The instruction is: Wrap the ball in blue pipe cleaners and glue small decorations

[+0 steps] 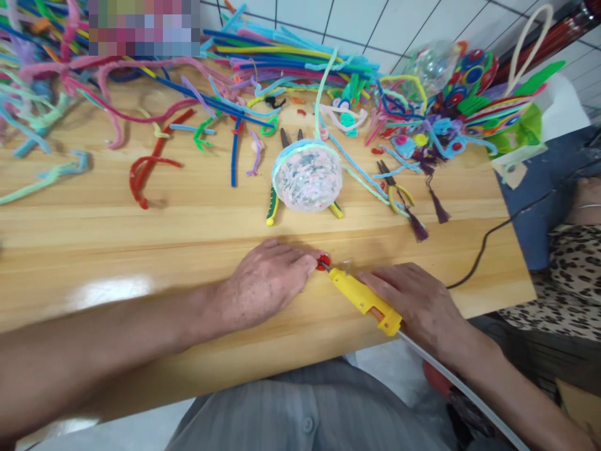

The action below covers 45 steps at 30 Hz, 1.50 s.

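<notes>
My right hand (420, 304) is closed around a yellow hot glue gun (359, 293), with a long pale glue stick (451, 373) trailing from its back end. The gun's metal nozzle touches a small red coil (323, 261), which looks like rolled pipe cleaner. Between the fingertips of my left hand (272, 279) the coil is pinched against the wooden table (188, 235). Just beyond sits a clear ball with whitish flecks (308, 176), trimmed with blue and pale green pipe cleaner. Pliers with yellow-green handles (271, 207) lie partly hidden beneath it.
Small yellow-handled pliers (397, 188) and dark tassels (416, 225) lie to the right. Bundled pipe cleaners (291, 56) and colourful finished pieces crowd the back edge. A black cord (488, 241) runs off the right side, where another person's patterned clothing (573, 269) shows.
</notes>
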Motion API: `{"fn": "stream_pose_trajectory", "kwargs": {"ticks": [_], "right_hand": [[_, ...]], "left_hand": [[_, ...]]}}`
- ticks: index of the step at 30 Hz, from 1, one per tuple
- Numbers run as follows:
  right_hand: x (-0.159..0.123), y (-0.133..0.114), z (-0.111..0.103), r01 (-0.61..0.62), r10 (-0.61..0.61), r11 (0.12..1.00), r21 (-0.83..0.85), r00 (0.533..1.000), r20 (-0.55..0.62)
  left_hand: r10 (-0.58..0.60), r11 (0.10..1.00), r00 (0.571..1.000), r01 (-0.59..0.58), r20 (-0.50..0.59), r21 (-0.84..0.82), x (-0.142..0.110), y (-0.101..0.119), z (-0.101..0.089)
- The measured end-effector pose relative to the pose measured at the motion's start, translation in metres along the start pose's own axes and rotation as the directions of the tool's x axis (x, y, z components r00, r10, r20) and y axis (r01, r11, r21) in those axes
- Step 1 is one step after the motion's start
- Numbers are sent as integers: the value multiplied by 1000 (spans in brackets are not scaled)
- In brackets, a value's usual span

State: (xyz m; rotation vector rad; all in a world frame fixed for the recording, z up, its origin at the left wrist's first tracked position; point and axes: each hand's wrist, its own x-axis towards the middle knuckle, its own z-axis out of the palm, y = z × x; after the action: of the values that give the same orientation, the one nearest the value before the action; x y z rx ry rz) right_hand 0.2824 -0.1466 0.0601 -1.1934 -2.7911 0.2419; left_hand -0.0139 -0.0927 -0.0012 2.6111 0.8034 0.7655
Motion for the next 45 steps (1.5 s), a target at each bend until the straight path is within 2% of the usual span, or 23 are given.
{"fn": "stream_pose_trajectory", "kwargs": {"ticks": [12,16,21,28,33,38,45], "right_hand": [[-2,2,0,20,-20,1000,0,1000,3],[-2,1,1,19,-19,1000,19,1000,3],[-1,1,0,25,-25,1000,11,1000,-5],[-3,3,-1,18,-18,1000,25,1000,-9],[-6,4,-2,3,-3,999,49,1000,-3],[-7,2,-4,27,-25,998,57,999,-49],[-2,-3,-3,42,-41,999,16,999,-20]], "left_hand": [[-13,999,1000,13,11,-32,0,-1,-1],[35,997,999,-35,1,-69,2,-1,-3],[74,997,997,-73,37,-11,3,-3,-1],[75,997,997,-76,30,30,1,-2,0],[49,999,999,-49,19,-10,1,-2,-1],[39,999,999,-38,29,-27,1,-3,0],[28,999,999,-26,42,-40,0,-4,0]]}}
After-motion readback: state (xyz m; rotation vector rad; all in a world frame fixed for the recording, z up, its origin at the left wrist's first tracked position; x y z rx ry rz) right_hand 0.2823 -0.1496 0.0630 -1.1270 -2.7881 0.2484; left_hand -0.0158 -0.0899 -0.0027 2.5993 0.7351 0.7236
